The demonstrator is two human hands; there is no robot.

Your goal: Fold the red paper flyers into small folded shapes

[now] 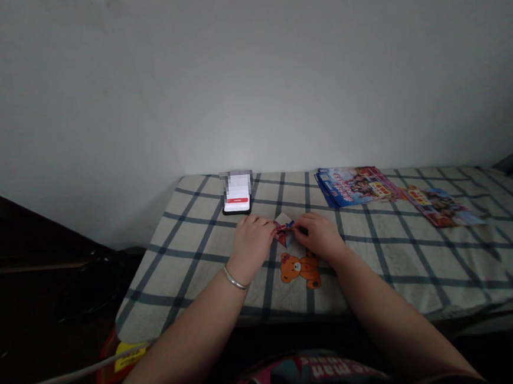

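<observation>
Paper [284, 236], seemingly folded, is pinched by the left hand [252, 242] and right hand [321, 236]; uneven pulling could tear it or skew its creases.

There are two hands [252, 245] [320, 235], one phone [237, 192], one folded paper [283, 232], one bracelet [234, 278], one printed bear [302, 269] — and at least three leaflets [354, 185].

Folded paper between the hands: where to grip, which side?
Probably pinch the folded paper by its left and right edges, from both sides: its pointed white end faces the wall, and left hand and right hand pinch there.
</observation>
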